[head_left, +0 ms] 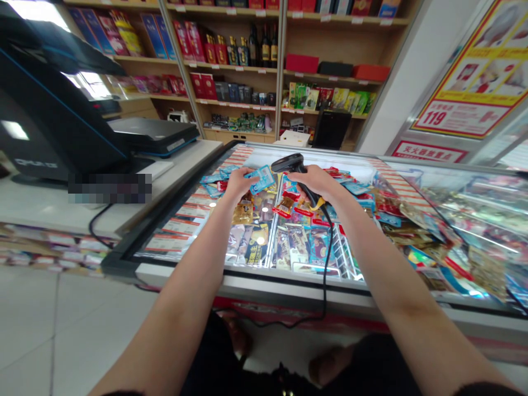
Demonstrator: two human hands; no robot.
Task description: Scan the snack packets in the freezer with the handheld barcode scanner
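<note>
One left hand (pixel 238 184) pinches one flat blue packet (pixel 262 179), one right hand (pixel 314 184) grips one black corded barcode scanner (pixel 290 163), both at twelve o'clock over a white-rimmed lit shop freezer (pixel 247 278) heaped with packets; tall wooden shelves (pixel 231 66) beyond, one black till (pixel 53 110) at ten o'clock

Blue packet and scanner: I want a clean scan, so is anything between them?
Nothing visible stands between them. The blue packet in the left hand is close to the black handheld barcode scanner in the right hand. The scanner's cable hangs down on the far side, away from the packet.
</note>
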